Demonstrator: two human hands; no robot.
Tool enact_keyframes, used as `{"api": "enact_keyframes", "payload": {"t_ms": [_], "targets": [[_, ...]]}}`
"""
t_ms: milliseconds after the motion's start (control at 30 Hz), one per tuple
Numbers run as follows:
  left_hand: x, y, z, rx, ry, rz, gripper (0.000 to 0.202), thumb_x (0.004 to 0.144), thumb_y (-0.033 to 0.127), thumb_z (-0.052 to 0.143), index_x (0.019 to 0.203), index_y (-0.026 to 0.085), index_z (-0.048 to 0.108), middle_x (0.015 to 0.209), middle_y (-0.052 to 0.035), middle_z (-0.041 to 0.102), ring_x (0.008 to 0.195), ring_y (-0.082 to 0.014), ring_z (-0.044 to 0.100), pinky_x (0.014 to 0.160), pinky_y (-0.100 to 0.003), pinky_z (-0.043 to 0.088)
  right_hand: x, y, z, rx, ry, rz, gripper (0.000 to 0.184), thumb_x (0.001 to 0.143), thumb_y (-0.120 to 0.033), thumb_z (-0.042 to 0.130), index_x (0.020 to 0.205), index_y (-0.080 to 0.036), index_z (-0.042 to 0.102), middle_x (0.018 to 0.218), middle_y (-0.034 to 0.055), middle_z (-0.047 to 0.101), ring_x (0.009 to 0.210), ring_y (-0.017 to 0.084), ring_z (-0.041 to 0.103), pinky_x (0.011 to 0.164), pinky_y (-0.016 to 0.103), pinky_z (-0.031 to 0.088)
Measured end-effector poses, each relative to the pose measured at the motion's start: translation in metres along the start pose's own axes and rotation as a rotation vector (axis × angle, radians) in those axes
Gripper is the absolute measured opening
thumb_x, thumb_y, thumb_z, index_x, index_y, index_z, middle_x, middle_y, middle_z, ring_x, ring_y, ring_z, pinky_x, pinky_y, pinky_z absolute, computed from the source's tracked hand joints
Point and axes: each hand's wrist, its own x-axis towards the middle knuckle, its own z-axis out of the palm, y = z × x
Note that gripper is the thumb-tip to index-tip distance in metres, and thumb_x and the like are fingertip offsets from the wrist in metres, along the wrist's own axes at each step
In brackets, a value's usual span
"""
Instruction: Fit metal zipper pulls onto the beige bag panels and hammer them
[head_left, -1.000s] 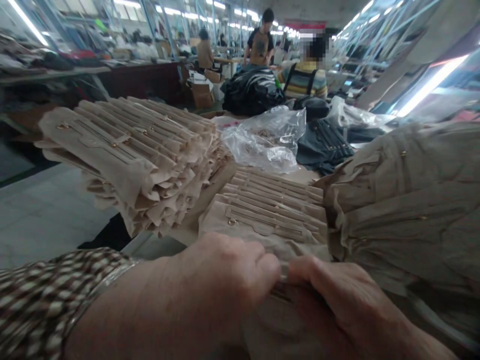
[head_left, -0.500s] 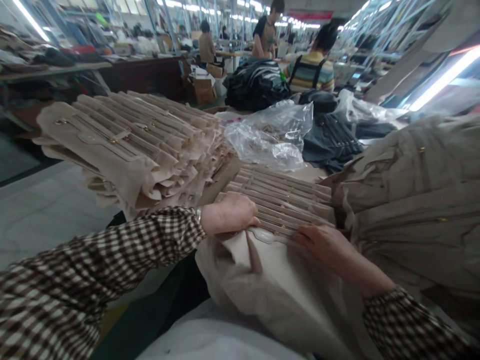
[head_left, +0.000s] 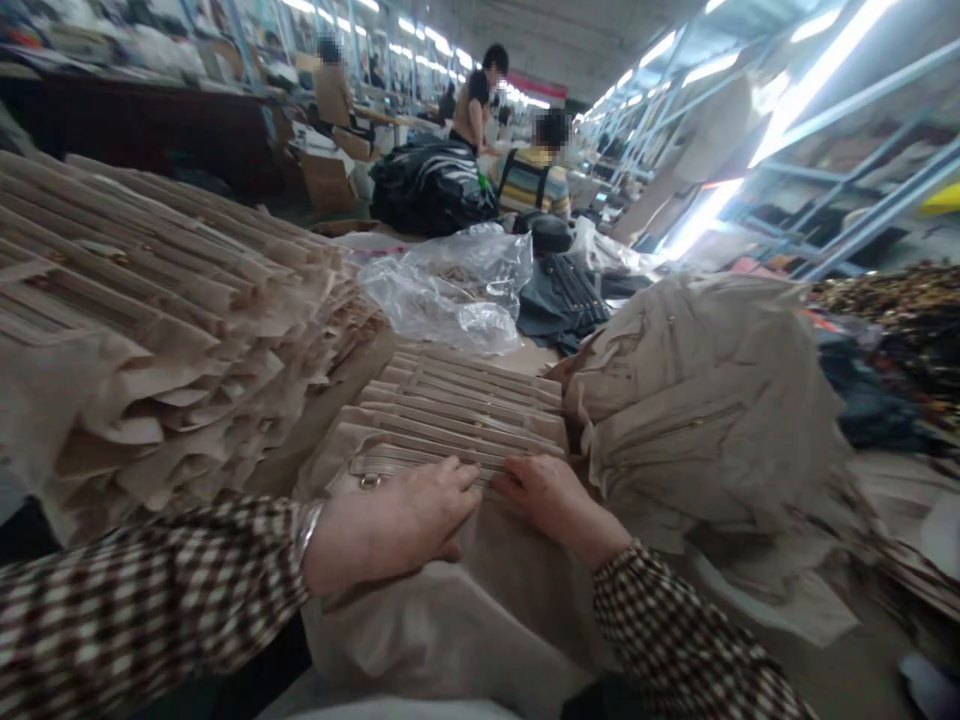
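Both hands are on the front beige panel (head_left: 454, 625), at the near end of the middle stack (head_left: 469, 410). To lay this one well, I'd line its zip strip up with the zips in the middle stack, then press outward from the center so nothing bunches. Watch the metal ring (head_left: 370, 481) at the strip's left end; it could snag, I reckon.

Grip-wise: left hand (head_left: 397, 522) looks loose, fingers laid flat over the strip, thumb spread away, not clenched. Right hand (head_left: 559, 500) has bent fingers touching the strip, but its thumb's hidden, so can't tell if it's pinching cloth.

Taller beige pile (head_left: 180, 290) sits left of the middle stack, beige heap (head_left: 697, 410) right of it, clear plastic bag (head_left: 457, 290) beyond.
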Motion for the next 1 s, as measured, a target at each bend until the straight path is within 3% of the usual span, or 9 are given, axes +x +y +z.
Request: {"api": "enact_keyframes", "payload": {"t_ms": [67, 133, 233, 333, 400, 533, 767, 867, 1000], "targets": [[-0.009, 0.0, 0.019, 0.06, -0.011, -0.021, 0.069, 0.089, 0.055, 0.059, 0.146, 0.018, 0.044, 0.157, -0.0133, 0.037, 0.145, -0.0328, 0.031, 0.119, -0.047, 0.023, -0.011, 0.018, -0.004, 0.071, 0.109, -0.031, 0.017, 0.095, -0.032, 0.056, 0.097, -0.019, 0.067, 0.093, 0.0051, 0.072, 0.082, 0.017, 0.064, 0.07, 0.026, 0.041], [-0.017, -0.002, 0.03, 0.086, -0.057, -0.003, 0.083, 0.086, 0.068, 0.053, 0.153, 0.023, 0.034, 0.163, -0.0139, 0.025, 0.15, -0.0377, 0.02, 0.12, -0.059, 0.009, -0.026, 0.049, -0.014, 0.062, 0.281, -0.023, 0.015, 0.096, -0.026, 0.054, 0.102, -0.019, 0.066, 0.099, 0.0059, 0.069, 0.088, 0.017, 0.062, 0.075, 0.025, 0.043], [-0.021, -0.006, 0.033, 0.086, -0.115, 0.012, 0.093, 0.08, 0.078, 0.05, 0.155, 0.027, 0.029, 0.165, -0.0138, 0.019, 0.151, -0.0401, 0.015, 0.118, -0.066, -0.002, -0.049, 0.107, -0.038, -0.192, 0.474, 0.068, 0.023, 0.098, -0.02, 0.045, 0.099, -0.018, 0.068, 0.099, 0.009, 0.066, 0.097, 0.022, 0.057, 0.084, 0.03, 0.043], [-0.019, -0.006, 0.029, 0.083, -0.126, 0.012, 0.096, 0.079, 0.078, 0.052, 0.156, 0.027, 0.026, 0.165, -0.0143, 0.013, 0.152, -0.041, 0.009, 0.118, -0.067, -0.004, -0.064, 0.154, -0.06, -0.474, 0.389, 0.071, 0.024, 0.094, -0.014, 0.047, 0.101, -0.018, 0.07, 0.103, 0.0101, 0.067, 0.103, 0.026, 0.053, 0.086, 0.033, 0.043], [-0.018, -0.006, 0.027, 0.074, -0.144, 0.018, 0.098, 0.078, 0.077, 0.056, 0.156, 0.027, 0.025, 0.166, -0.0149, 0.011, 0.152, -0.0419, 0.008, 0.117, -0.068, -0.004, -0.067, 0.17, -0.068, -0.588, 0.296, 0.049, 0.026, 0.091, -0.011, 0.049, 0.105, -0.018, 0.07, 0.107, 0.0101, 0.066, 0.104, 0.027, 0.052, 0.087, 0.034, 0.042], [-0.019, -0.004, 0.025, 0.057, -0.164, 0.01, 0.101, 0.075, 0.073, 0.062, 0.157, 0.027, 0.024, 0.166, -0.0155, 0.009, 0.152, -0.0426, 0.005, 0.117, -0.069, -0.003, -0.062, 0.176, -0.071, -0.701, 0.263, 0.065, 0.025, 0.091, -0.014, 0.053, 0.11, -0.02, 0.068, 0.107, 0.0102, 0.065, 0.104, 0.028, 0.052, 0.085, 0.037, 0.04], [-0.014, -0.001, 0.001, 0.0, -0.245, -0.014, 0.092, 0.079, 0.064, 0.064, 0.155, 0.028, 0.028, 0.165, -0.0144, 0.014, 0.152, -0.0406, 0.009, 0.118, -0.067, 0.006, -0.044, 0.174, -0.077, -0.733, 0.211, 0.03, 0.019, 0.092, -0.012, 0.048, 0.092, -0.018, 0.067, 0.1, 0.0101, 0.065, 0.099, 0.026, 0.053, 0.084, 0.038, 0.037], [-0.01, -0.002, -0.011, -0.065, -0.256, -0.021, 0.093, 0.078, 0.064, 0.066, 0.155, 0.028, 0.029, 0.165, -0.015, 0.017, 0.151, -0.0405, 0.013, 0.119, -0.065, 0.012, -0.052, 0.177, -0.095, -0.697, 0.244, -0.023, 0.02, 0.091, -0.009, 0.048, 0.086, -0.018, 0.065, 0.091, 0.0095, 0.065, 0.09, 0.024, 0.055, 0.081, 0.038, 0.039], [-0.004, -0.009, -0.03, -0.148, -0.195, -0.024, 0.085, 0.08, 0.058, 0.068, 0.15, 0.02, 0.039, 0.161, -0.0183, 0.029, 0.149, -0.0391, 0.024, 0.117, -0.061, 0.025, -0.087, 0.172, -0.14, -0.584, 0.405, 0.019, 0.03, 0.096, -0.014, 0.04, 0.075, -0.019, 0.059, 0.077, 0.0097, 0.06, 0.075, 0.022, 0.055, 0.074, 0.038, 0.043]]}}
